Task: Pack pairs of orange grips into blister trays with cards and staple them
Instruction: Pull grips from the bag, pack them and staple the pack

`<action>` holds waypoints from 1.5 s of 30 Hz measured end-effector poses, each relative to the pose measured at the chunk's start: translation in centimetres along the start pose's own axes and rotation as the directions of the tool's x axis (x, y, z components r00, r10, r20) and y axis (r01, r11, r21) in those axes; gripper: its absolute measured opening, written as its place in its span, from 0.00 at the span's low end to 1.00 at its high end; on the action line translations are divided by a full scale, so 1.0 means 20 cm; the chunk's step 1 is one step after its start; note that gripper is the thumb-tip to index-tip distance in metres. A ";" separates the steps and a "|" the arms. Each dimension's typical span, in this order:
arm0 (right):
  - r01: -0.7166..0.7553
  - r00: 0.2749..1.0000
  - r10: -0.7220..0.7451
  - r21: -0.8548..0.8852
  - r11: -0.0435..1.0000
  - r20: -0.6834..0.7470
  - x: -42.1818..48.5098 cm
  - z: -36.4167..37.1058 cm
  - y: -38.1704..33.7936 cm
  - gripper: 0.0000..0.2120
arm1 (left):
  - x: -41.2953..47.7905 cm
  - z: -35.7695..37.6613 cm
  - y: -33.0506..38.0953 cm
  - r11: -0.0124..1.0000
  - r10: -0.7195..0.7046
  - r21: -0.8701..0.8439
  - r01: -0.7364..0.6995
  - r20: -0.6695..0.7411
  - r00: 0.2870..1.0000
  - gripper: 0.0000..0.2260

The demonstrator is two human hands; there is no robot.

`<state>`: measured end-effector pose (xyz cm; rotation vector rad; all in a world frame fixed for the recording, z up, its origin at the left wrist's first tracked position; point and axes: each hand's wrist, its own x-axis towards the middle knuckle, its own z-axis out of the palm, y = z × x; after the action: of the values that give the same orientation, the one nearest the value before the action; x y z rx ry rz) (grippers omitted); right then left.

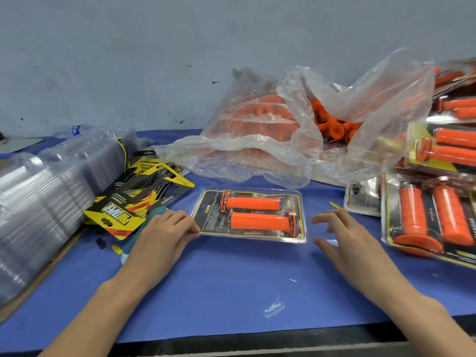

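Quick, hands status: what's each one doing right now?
Left hand: fingertips at the left edge of the blister pack; pinching or just touching, cannot tell.
Right hand: open, fingers spread, holding nothing, beside the pack.

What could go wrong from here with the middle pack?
1. The clear blister pack with two orange grips is touched only at its left edge by the left hand; the right hand is clear of it, so it may slide or spring open.
2. The slumped pile of yellow-black cards beside the left hand could be knocked.
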<state>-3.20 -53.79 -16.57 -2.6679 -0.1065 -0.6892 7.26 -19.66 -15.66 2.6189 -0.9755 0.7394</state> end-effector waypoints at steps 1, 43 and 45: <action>-0.084 0.996 0.080 0.112 0.990 0.041 0.00 0.01 0.00 0.16 | 0.00 0.00 0.00 1.000 -0.003 0.002 0.003 0.003 1.000 0.07; 0.194 0.981 -0.194 -0.142 0.971 0.015 0.11 0.15 -0.18 0.10 | 0.16 0.16 0.41 0.979 0.205 0.019 -0.204 -0.088 0.975 0.02; 0.213 0.977 -0.214 -0.128 0.969 0.006 0.11 0.17 -0.18 0.06 | 0.14 0.15 0.42 0.984 0.177 -0.018 -0.179 -0.057 0.982 0.04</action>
<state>-0.33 -49.18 -16.88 -2.8024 -0.3649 -0.7976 4.74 -28.60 -16.19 2.5002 -1.2065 0.8314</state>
